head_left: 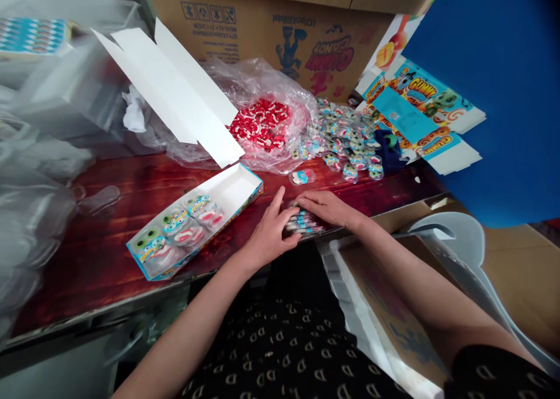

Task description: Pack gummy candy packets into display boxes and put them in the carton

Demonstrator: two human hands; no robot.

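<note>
Near the table's front edge, my left hand closes its thumb and fingers round the left end of a small stack of candy packs. From the far right side, my right hand rests its curled fingers on the same stack. Just beyond them lies a single candy pack. To the left stands an open display box, tilted across the table, with several candy packs in its near part and bare white card at its far end.
Behind are a clear bag of red-and-white gummies, a heap of packs and a large carton. A white card tray leans at the left. Unfolded printed boxes lie right. Clear plastic shells crowd the left edge.
</note>
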